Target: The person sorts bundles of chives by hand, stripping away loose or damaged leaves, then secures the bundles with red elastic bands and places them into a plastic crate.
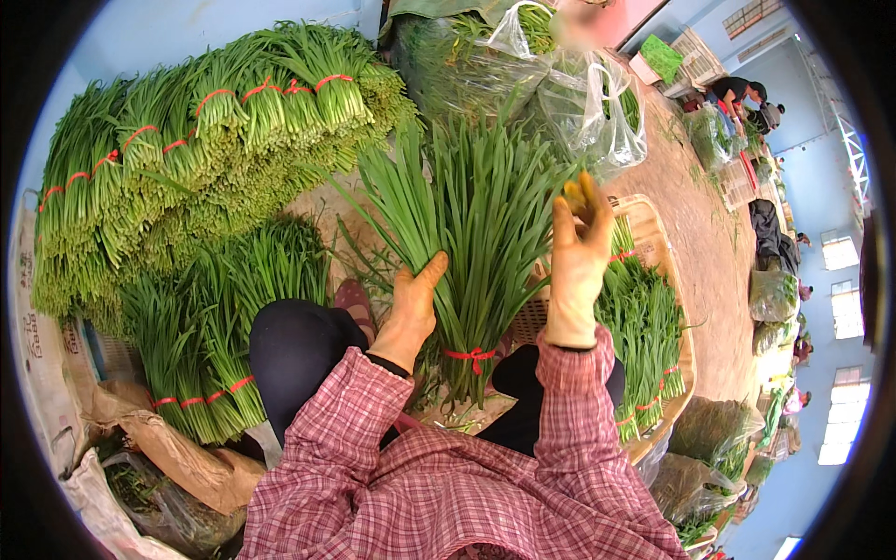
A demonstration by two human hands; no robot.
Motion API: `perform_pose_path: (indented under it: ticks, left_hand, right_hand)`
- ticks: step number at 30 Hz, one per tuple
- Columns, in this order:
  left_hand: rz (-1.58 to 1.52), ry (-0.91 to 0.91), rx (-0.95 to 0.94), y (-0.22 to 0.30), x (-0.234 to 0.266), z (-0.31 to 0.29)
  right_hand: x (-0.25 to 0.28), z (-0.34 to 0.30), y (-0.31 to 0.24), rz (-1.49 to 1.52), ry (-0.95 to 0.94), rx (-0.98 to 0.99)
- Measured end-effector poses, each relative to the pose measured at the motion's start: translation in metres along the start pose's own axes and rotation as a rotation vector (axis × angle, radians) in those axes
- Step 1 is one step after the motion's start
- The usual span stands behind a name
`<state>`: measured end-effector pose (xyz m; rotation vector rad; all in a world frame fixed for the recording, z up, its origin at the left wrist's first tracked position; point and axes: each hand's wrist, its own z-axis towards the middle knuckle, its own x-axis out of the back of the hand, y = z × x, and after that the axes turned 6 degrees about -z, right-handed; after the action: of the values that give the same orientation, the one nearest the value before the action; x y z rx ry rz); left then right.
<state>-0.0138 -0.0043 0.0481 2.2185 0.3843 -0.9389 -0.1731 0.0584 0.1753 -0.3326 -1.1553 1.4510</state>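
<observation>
While pinching at the left edge of the leaves, with the thumb laid across their front, holds in the left hand [408,313] a bunch of flat green leaves [490,224]; cannot tell how the other left fingers lie behind it. Holds up the right hand [581,266] on the opposite side, with the fingers spread and loosely bent around nothing visible; cannot tell whether brushing the outer leaf tips.

Lies between the hands: just rightward of the left fingers, just leftward of the right fingers. Points its long axis away from the body, fanning out beyond both sets of fingers, with a red tie [469,356] around the stems on the body side of the left fingers. Sits nearer to the left hand, in contact there.

Count one bunch held, bound by one tie. Count well left of the left fingers, and beyond them, at least eight ties on one large heap [196,177], too overlapped for numbering bunches exactly. Count left and bodyward of the left fingers at least three ties on one smaller pile [224,308]. Count just right of the right fingers one crate [646,224], holding greens [639,317] with at least three ties. Count beyond the right fingers at least one clear plastic bag [597,117].
</observation>
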Motion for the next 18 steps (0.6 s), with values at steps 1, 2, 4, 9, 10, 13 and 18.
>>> perform_pose_path:
  ticks: [1, 2, 4, 9, 10, 13, 18]
  left_hand:
    - [0.015, 0.011, -0.016, -0.003, 0.002, 0.003]
    - [0.014, -0.012, -0.025, -0.004, 0.002, 0.004]
    - [0.023, -0.051, -0.046, 0.000, 0.004, 0.003]
    - [-0.101, -0.042, 0.023, 0.008, -0.008, -0.010]
    - [-0.121, -0.043, 0.040, 0.008, -0.008, -0.009]
    - [-0.098, -0.141, 0.101, 0.008, -0.005, -0.006]
    - [0.060, -0.211, -0.043, 0.002, -0.013, -0.008]
  right_hand:
    - [0.004, -0.010, -0.003, 0.012, -0.095, -0.028]
    - [0.005, -0.023, -0.005, 0.022, -0.188, -0.058]
    - [-0.020, -0.045, -0.002, -0.164, -0.285, 0.329]
    - [-0.033, -0.045, 0.025, -0.202, -0.258, 0.208]
    - [-0.033, -0.042, 0.028, -0.184, -0.280, 0.255]
    - [-0.037, -0.040, 0.024, -0.178, -0.317, 0.335]
    - [-0.038, -0.040, 0.031, -0.219, -0.321, 0.261]
